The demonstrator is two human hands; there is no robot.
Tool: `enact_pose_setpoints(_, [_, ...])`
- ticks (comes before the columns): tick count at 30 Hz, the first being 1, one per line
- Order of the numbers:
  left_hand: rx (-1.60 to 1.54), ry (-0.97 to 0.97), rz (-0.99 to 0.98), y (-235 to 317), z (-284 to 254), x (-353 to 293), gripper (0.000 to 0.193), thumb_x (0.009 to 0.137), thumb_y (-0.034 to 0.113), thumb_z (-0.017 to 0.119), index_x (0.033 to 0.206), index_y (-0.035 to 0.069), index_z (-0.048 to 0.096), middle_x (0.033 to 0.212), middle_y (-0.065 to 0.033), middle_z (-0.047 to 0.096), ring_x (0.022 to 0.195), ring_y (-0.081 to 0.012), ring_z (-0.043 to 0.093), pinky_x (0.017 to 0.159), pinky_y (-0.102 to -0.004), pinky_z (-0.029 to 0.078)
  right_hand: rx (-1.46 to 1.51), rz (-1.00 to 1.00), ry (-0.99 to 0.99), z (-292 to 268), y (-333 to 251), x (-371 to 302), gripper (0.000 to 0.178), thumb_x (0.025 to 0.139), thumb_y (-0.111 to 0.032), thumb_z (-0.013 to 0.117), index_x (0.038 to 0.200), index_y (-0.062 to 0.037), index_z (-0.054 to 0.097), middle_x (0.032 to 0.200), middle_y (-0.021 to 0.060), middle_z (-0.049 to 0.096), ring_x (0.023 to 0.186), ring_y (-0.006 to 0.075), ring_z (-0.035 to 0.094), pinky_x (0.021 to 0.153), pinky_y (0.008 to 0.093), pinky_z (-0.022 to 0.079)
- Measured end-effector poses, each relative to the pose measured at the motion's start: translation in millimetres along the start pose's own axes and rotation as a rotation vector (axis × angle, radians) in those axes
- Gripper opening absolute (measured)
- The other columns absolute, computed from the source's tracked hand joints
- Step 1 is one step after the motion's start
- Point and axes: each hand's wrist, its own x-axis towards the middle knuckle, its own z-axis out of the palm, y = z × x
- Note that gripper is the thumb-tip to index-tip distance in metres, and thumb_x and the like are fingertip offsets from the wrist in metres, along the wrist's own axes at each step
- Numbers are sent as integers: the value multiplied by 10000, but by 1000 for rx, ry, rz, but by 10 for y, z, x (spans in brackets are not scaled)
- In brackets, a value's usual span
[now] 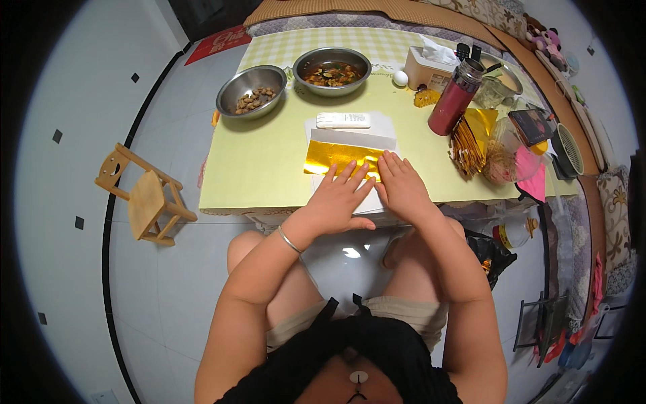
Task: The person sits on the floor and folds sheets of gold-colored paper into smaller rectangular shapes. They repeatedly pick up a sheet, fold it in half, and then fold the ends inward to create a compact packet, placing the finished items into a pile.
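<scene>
A shiny gold foil sheet (324, 155) lies flat near the front of the table, on top of white papers (387, 128). My left hand (338, 202) rests over its front edge, fingers stretched and spread on the foil. Beside it, my right hand (405, 183) lies flat on the foil's right end, fingers extended. Neither hand grips anything. Just beyond the foil, a white oblong tube-like thing (343, 120) rests on the papers.
Two metal bowls, one with brown nut-like pieces (254, 101) and one with pieces in liquid (333, 74), stand at the back left. To the right are a red flask (454, 104), folded gold foil pieces (465, 145) and a phone (529, 128). A wooden chair (149, 198) stands left.
</scene>
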Motion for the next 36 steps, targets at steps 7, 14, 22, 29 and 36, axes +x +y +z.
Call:
enact_pose_setpoints(7, [-174, 44, -216, -392, -186, -195, 789, 921, 639, 575, 1367, -11, 591, 1474, -219, 525, 1409, -430, 430, 1156, -554, 326, 79, -30, -21, -184, -3, 37, 409, 929, -216, 622, 1230, 54, 558, 1399, 286, 539, 1340, 394, 510, 1098, 537, 418])
enact_pose_setpoints(14, [47, 175, -260, -391, -225, -112, 404, 802, 341, 771, 1058, 35, 709, 1172, -172, 677, 1137, -358, 616, 992, -472, 482, -92, -201, -78, -304, -20, 210, 186, 829, -116, 645, 986, -17, 632, 1025, 193, 676, 1050, 337, 658, 994, 500, 490])
enact_pose_setpoints(22, [-261, 481, -247, -146, 145, 153, 179, 778, 186, 777, 803, 26, 700, 874, -130, 644, 841, -333, 631, 743, -429, 520, 257, -123, 106, -220, 6, 234, 138, 840, -182, 696, 892, -55, 686, 905, 118, 701, 916, 304, 669, 864, 454, 518])
enact_pose_setpoints(29, [-401, 601, -472, -84, 156, 193, 182, 765, 102, 752, 678, -19, 649, 816, -159, 596, 775, -324, 603, 710, -416, 504, 667, 200, 29, -16, 188, 418, 269, 822, -291, 812, 833, -43, 707, 899, 109, 658, 872, 297, 624, 787, 397, 511])
enact_pose_setpoints(36, [-394, 598, -524, -103, 198, 232, 187, 685, 50, 727, 584, -24, 587, 767, -167, 566, 712, -316, 572, 635, -426, 474, 383, 128, 214, -18, -9, 412, 308, 816, -202, 793, 1047, -42, 669, 1128, 117, 647, 1019, 327, 615, 880, 431, 503])
